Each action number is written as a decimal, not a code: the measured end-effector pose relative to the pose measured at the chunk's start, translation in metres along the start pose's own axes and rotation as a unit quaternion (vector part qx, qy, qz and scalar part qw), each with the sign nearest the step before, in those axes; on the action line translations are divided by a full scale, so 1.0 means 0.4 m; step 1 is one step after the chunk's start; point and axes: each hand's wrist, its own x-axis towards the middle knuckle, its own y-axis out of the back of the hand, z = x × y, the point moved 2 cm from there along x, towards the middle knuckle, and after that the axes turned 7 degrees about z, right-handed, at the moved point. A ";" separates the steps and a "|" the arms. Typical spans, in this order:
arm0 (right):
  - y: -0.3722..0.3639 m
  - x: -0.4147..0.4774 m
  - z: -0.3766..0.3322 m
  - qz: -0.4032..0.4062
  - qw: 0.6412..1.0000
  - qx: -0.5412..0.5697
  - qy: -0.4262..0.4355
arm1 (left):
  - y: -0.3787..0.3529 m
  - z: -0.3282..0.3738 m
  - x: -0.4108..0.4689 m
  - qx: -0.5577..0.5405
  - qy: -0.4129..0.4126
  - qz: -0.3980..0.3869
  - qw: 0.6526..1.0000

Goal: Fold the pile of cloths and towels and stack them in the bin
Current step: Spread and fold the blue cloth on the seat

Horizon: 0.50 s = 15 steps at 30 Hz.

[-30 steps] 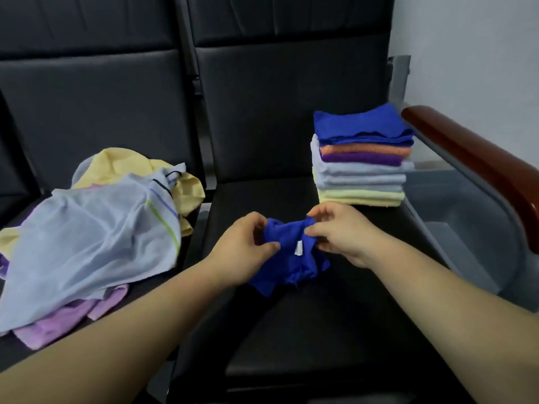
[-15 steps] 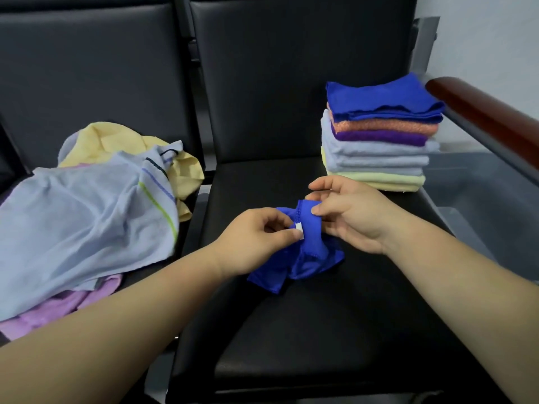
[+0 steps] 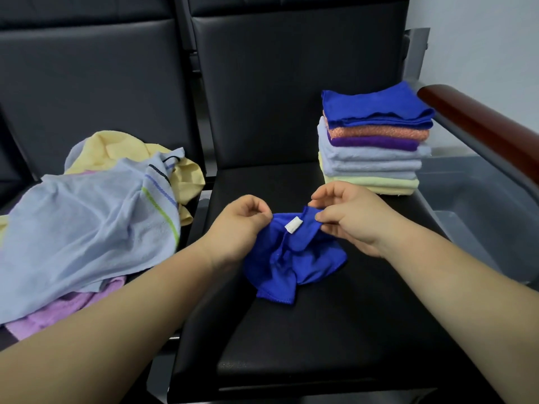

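Two bare hands in view; one item in hand. The left hand (image 3: pixel 239 228) has thumb and forefinger closed together on the upper hem of a crumpled royal-blue microfibre cloth (image 3: pixel 291 263); its other fingers are curled in. The right hand (image 3: pixel 353 220) pinches the same hem between its thumb and fingertips (image 3: pixel 326 217). One small white sewn label (image 3: pixel 292 224) sits on the hem between the two sets of fingers; the hem is drawn fairly straight between them. Below the fingers the rest of the cloth hangs bunched and its lower folds rest on the black padded seat cushion (image 3: pixel 320 330).

Beyond the right-hand fingers, well apart from them, stands one stack of folded cloths (image 3: pixel 376 158) on the same seat; five colour bands counted from the top: blue, orange, purple, pale blue, pale yellow; the number of cloths within the pale bands cannot be told.

Well to the left of the left-hand fingers, on the second black seat, lies one loose pile of unfolded towels (image 3: pixel 81 223); three colours counted: a pale blue striped towel on top, yellow behind it, lilac beneath.

To the right of the right-hand fingers, past the seat edge, sits one grey plastic bin (image 3: pixel 472 205), under one red-brown wooden armrest (image 3: pixel 481 123); no cloth is visible in the part of the bin shown.
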 end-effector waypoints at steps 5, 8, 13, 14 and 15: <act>-0.012 -0.007 0.003 -0.014 0.971 -0.219 0.092 | 0.009 -0.006 0.005 -0.045 0.018 -0.011 0.999; -0.026 -0.019 -0.007 -0.065 0.929 -0.334 0.142 | 0.006 -0.004 0.004 -0.091 0.053 -0.019 0.994; -0.035 -0.022 -0.005 -0.068 0.904 -0.378 0.185 | 0.015 0.004 0.002 -0.128 0.104 -0.005 0.986; -0.034 -0.021 -0.007 -0.060 0.906 -0.374 0.189 | 0.020 -0.001 0.007 -0.110 0.099 0.004 0.989; -0.032 -0.021 -0.011 -0.051 0.910 -0.363 0.193 | 0.027 -0.006 0.013 -0.070 0.085 0.015 0.994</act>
